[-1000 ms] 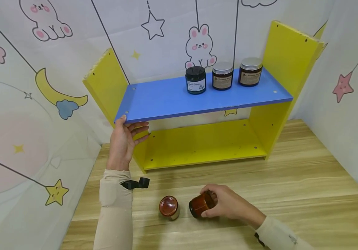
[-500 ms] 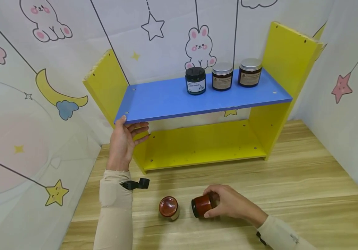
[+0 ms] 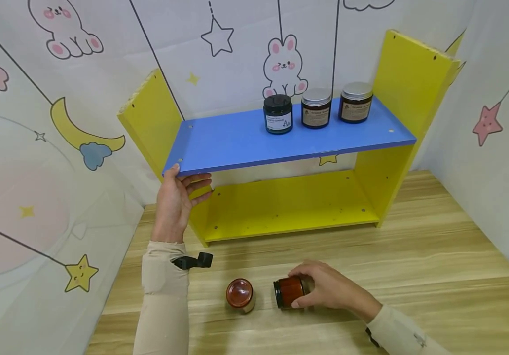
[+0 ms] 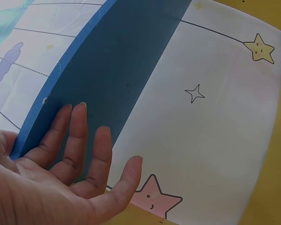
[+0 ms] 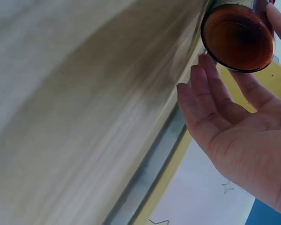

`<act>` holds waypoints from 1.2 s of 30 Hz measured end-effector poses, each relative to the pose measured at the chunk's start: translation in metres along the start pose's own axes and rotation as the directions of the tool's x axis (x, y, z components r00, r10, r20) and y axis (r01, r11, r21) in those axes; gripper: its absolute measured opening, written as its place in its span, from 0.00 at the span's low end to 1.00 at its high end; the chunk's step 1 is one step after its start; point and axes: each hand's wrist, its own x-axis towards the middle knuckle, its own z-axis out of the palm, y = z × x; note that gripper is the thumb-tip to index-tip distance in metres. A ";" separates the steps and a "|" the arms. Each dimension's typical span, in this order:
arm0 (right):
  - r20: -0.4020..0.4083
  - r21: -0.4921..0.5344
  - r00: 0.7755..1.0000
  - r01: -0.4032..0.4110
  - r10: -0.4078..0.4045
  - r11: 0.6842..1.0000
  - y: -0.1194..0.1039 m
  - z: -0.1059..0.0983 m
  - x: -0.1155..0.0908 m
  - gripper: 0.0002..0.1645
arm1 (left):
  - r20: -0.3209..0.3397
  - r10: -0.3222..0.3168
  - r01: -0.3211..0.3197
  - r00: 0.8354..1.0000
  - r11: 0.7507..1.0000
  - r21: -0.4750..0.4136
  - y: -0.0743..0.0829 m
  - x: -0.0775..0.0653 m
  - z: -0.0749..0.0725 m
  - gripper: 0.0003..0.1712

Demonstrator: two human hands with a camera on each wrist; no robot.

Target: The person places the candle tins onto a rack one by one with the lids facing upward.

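Note:
In the head view, my left hand (image 3: 172, 207) holds the front left corner of the blue shelf board (image 3: 236, 143), thumb over the edge. The left wrist view shows its fingers (image 4: 103, 154) spread below the board's dark underside. My right hand (image 3: 327, 288) pinches an amber glass jar (image 3: 291, 292) with a dark lid between thumb and fingers. The jar is tipped on its side low over the table, lid pointing left; its round base (image 5: 239, 40) faces the right wrist camera. Left of it, another amber jar (image 3: 239, 294) stands base up on the table.
On the blue board are a dark jar with a white label (image 3: 278, 114) and two silver-lidded brown jars, one in the middle (image 3: 316, 108) and one at right (image 3: 356, 102). Yellow side panels (image 3: 414, 79) and a yellow bottom board (image 3: 281, 204) frame the shelf. Printed cloth (image 3: 236, 64) hangs behind.
The jar in my right hand has turned from slanting to nearly level and shifted slightly right with the hand. My left hand keeps its place on the board.

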 end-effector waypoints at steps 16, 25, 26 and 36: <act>-0.033 -0.095 0.999 0.034 -0.037 0.995 -0.009 0.005 0.004 0.36 | 0.003 0.011 -0.011 1.000 1.000 -0.001 0.000 -0.001 0.001 0.31; -0.066 -0.297 0.976 0.181 -0.209 0.938 -0.010 0.015 0.008 0.35 | -0.003 0.006 -0.006 1.000 1.000 0.001 -0.001 -0.001 0.000 0.32; -0.068 -0.316 0.975 0.180 -0.211 0.932 -0.010 0.016 0.009 0.35 | -0.003 0.005 -0.005 1.000 1.000 0.001 -0.001 -0.001 0.000 0.32; -0.074 -0.404 0.977 0.155 -0.201 0.902 -0.015 0.013 0.012 0.35 | 0.004 0.017 -0.017 1.000 1.000 0.001 -0.001 0.000 -0.001 0.32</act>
